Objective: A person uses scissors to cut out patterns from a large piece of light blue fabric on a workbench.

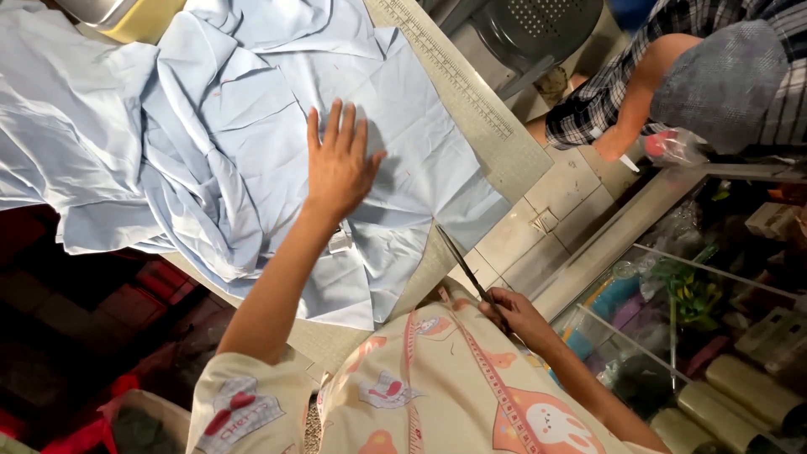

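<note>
- Nearest the camera was the person's cream shirt (437, 395) with cartoon prints, and a measuring tape (483, 370) hung over it around the neck.
- The right hand (517, 315) was closed around the handles of the scissors (471, 273); the blades pointed up toward the lower edge of the cloth and looked almost shut, though I cannot tell this for sure.
- The left hand (338, 164) lay flat on the light blue cloth (252, 126), fingers spread wide, pressing it down and gripping nothing.
- The cloth was spread over the cutting table (504, 160), smooth under the hand and bunched in folds toward the left.
- I judged the cloth to be thin, light and soft; it would slide and wrinkle easily, so it is best held flat by the palm near the cutting line, or taken at an edge.
- A long ruler (445, 63) lay along the right edge of the cloth.
- Further away, another person (672, 76) in a checked shirt sat beside a glass case (714, 319) with small goods.
</note>
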